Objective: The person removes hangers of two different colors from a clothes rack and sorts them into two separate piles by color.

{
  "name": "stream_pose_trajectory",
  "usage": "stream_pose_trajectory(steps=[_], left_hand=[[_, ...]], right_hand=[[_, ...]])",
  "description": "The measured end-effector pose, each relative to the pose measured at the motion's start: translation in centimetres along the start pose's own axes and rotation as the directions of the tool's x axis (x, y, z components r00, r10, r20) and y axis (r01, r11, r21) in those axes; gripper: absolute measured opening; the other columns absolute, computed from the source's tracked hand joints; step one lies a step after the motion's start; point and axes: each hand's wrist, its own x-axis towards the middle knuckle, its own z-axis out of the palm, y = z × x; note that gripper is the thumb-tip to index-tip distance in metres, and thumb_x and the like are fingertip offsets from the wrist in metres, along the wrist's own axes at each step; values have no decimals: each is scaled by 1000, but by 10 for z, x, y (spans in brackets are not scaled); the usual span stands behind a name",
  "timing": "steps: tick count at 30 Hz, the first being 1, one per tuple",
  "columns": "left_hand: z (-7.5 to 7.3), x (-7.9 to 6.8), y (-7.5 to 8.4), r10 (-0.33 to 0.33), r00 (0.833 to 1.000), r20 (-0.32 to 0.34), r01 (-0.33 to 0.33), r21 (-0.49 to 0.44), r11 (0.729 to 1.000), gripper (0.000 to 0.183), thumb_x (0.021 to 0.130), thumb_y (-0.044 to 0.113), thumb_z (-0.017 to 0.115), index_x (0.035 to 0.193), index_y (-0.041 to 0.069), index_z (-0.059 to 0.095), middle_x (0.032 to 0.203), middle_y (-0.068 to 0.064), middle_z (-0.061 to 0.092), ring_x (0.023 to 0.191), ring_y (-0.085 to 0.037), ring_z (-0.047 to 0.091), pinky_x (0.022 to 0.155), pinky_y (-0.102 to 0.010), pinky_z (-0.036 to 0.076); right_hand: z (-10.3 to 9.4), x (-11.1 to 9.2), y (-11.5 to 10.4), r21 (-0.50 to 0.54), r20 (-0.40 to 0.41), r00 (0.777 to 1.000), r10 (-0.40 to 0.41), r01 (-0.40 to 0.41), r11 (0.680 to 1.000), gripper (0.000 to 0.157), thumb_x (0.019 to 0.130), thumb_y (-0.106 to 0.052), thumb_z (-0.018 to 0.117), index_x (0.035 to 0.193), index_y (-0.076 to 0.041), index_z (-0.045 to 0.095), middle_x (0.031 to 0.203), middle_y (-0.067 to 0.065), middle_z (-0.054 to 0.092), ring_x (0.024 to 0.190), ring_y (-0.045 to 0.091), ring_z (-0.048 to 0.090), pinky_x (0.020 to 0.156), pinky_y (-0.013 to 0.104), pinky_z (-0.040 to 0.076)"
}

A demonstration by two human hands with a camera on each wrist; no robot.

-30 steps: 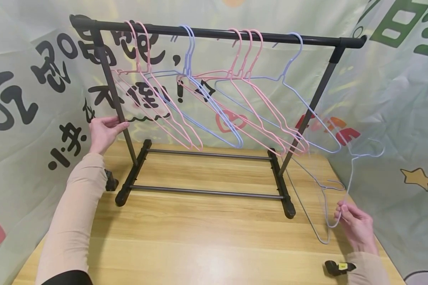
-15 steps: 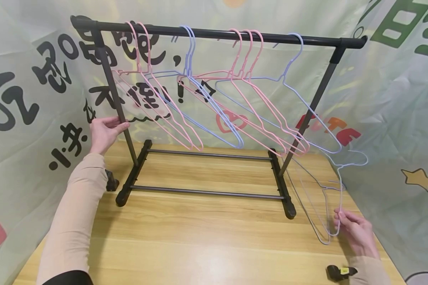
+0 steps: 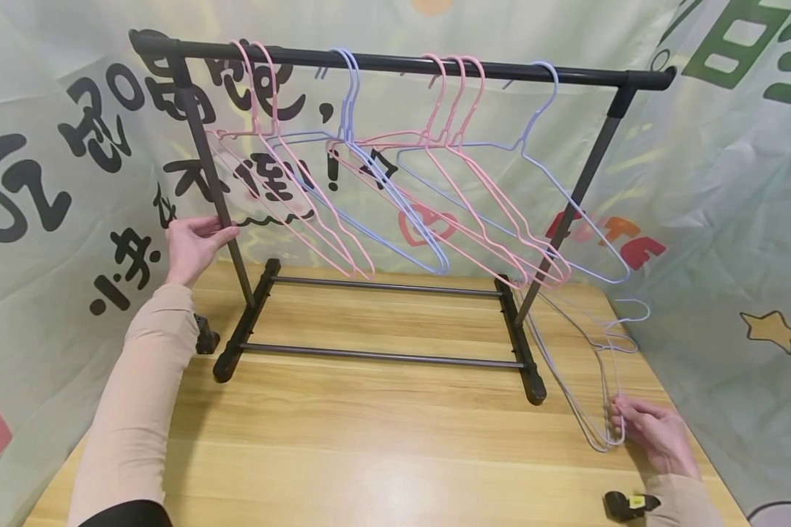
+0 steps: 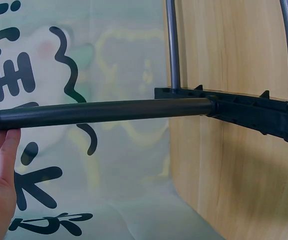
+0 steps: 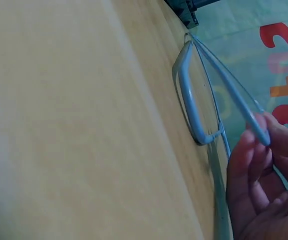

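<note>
while the left hand (image 3: 194, 250) out there pinches the rack post (image 4: 104, 111), i have the right hand (image 3: 658, 437) clamped on a hanger (image 5: 240, 103).

The rack (image 3: 395, 61) looks smooth metal, the tabletop (image 3: 342, 439) glossy wood.

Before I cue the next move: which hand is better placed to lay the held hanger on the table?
Probably the right hand: it pinches the blue wire hanger close to the tabletop, while the left hand holds the clothes rack's left upright.
</note>
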Motion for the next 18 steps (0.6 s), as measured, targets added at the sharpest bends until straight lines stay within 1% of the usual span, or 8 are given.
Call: stream_pose_trajectory(steps=[2,4,6,8,10,13,15,18], left_hand=[[1,0,0,2,1000,3,-2,-3,1000,44,85,21,82,120,-5,70,71,40,62,68,21,59,68,-4,46],[1,0,1,3,1000,6,-3,-3,1000,46,86,22,82,121,-4,70,72,40,62,69,21,59,69,-4,46],[1,-1,1,4,1000,8,-4,-3,1000,47,85,25,82,121,-4,70,73,40,63,69,22,59,69,-4,47],[1,-1,1,5,1000,6,-5,1,1000,49,85,27,82,120,-4,70,75,39,65,70,22,60,70,-4,47],[0,-1,1,5,1000,4,-5,4,1000,49,84,28,83,120,-3,70,80,35,68,70,21,60,70,-4,47],[0,0,1,-1,1000,2,1,5,1000,47,84,26,83,120,-3,71,90,24,73,69,21,60,69,-4,47],[0,1,1,-8,1000,5,8,6,1000,47,85,24,83,121,-2,70,95,17,74,69,21,59,69,-3,47],[-1,1,-1,-15,1000,7,14,8,1000,48,85,25,83,122,-2,69,95,16,74,69,22,59,68,-3,47]], right_hand=[[3,-1,0,-40,-80,997,-9,6,999,35,97,0,63,78,-24,81,73,-7,77,65,4,71,61,20,58],[6,-2,-2,-100,-200,979,-36,16,995,29,94,-5,70,75,-25,80,67,-9,75,60,3,67,58,19,56],[10,-2,-6,-235,-305,948,-95,21,972,27,91,-13,75,72,-32,78,61,-15,72,54,1,63,55,17,51],[15,-1,-16,-354,-343,924,-169,39,934,27,91,-17,76,72,-35,76,58,-17,69,52,2,60,55,15,48],[21,0,-29,-417,-303,922,-242,100,903,29,93,-17,73,72,-37,74,59,-19,68,53,1,61,56,14,48],[32,3,-56,-339,-135,935,-329,269,902,28,96,-8,68,82,-31,76,67,-15,72,59,3,67,62,14,53],[41,6,-78,-263,-20,922,-388,369,891,25,97,-4,65,90,-24,78,74,-12,75,65,3,69,66,13,55],[58,10,-118,-241,126,874,-469,486,840,21,99,-4,61,102,-17,77,83,-10,77,73,2,71,75,10,53]])
